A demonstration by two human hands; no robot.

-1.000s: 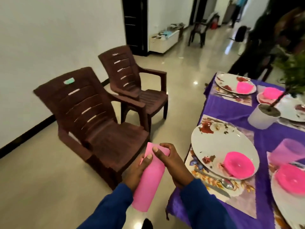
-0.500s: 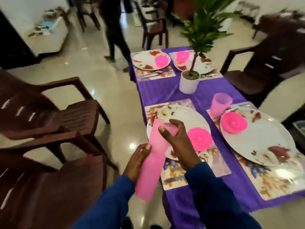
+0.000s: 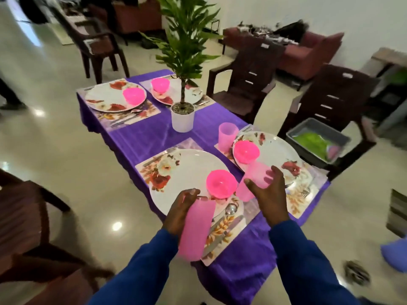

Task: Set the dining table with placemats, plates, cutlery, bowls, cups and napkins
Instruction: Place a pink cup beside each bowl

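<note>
My left hand (image 3: 179, 213) grips a stack of pink cups (image 3: 195, 231) over the near edge of the purple-clothed table (image 3: 143, 137). My right hand (image 3: 269, 194) holds a single pink cup (image 3: 252, 181), tilted, between the two near place settings. The near left setting has a floral placemat (image 3: 222, 232), a white plate (image 3: 182, 179), a pink bowl (image 3: 221, 183) and cutlery (image 3: 230, 216). The near right plate (image 3: 275, 150) carries a pink bowl (image 3: 245, 150), with another pink cup (image 3: 228, 134) standing behind it.
Two far settings with plates (image 3: 110, 97) and pink bowls flank a potted plant (image 3: 182, 115) mid-table. Brown plastic chairs (image 3: 244, 84) stand around; the right one holds a grey tray (image 3: 317, 142) with green cloth. Another chair (image 3: 28, 227) is at my near left.
The view swung from the chairs to the table. My right hand pulled one cup off the top of the stack and moved it right; the left hand keeps the rest.
</note>
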